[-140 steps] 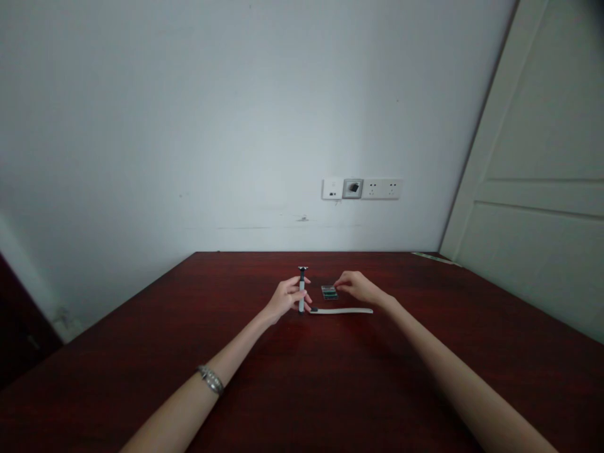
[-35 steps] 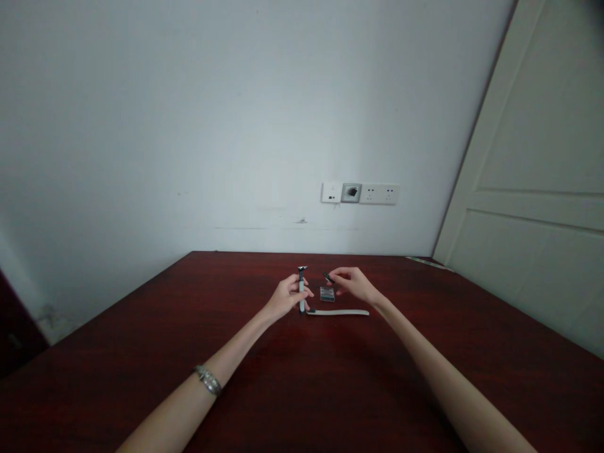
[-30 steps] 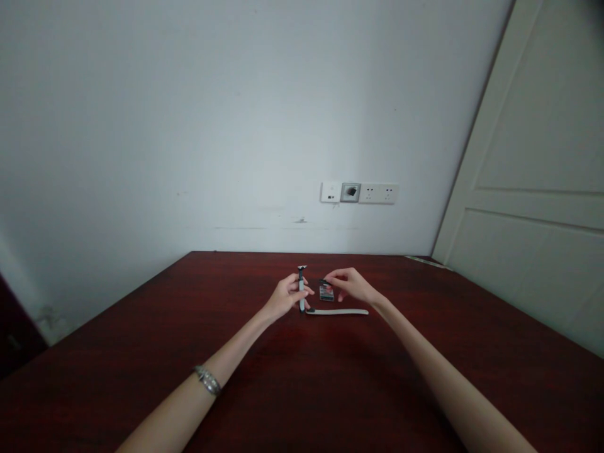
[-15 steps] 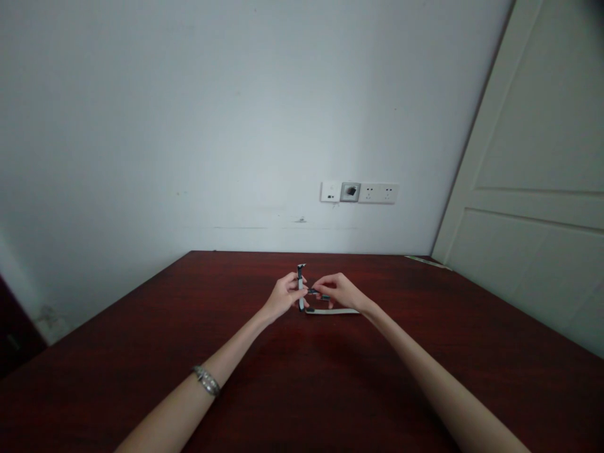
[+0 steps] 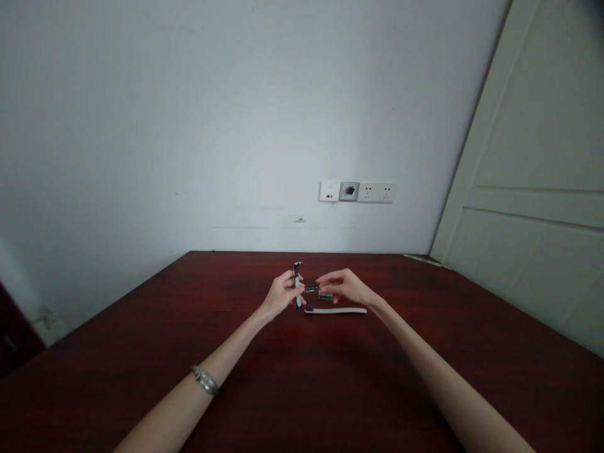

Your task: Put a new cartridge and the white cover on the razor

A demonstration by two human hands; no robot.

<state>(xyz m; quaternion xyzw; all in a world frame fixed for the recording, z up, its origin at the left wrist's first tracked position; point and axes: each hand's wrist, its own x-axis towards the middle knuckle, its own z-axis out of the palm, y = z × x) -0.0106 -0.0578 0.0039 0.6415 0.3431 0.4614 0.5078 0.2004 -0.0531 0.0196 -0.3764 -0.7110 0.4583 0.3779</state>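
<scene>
In my left hand (image 5: 282, 294), the thumb and fingers close round a pale strap with black ends (image 5: 297, 290), held upright; it looks like a watch strap. A short dark segmented piece (image 5: 311, 288) sticks out to the right of the left thumb. My right hand (image 5: 346, 286) is at the far end of that piece, fingers apart; contact is hard to make out. Under the right fingers is a small dark rectangular thing with a pale edge (image 5: 325, 296), partly covered. A second pale strap with a black end (image 5: 335, 311) lies flat just in front of the hands.
The dark red wooden table (image 5: 302, 377) reaches to a white wall with sockets (image 5: 376, 192). At its far right edge lies a thin pale strip (image 5: 425, 260). A pale panelled door (image 5: 538, 189) stands on the right.
My right hand has shifted slightly right and its fingers have spread from a pinch, showing more of the dark segmented piece and the strap on the table. My left hand keeps its hold.
</scene>
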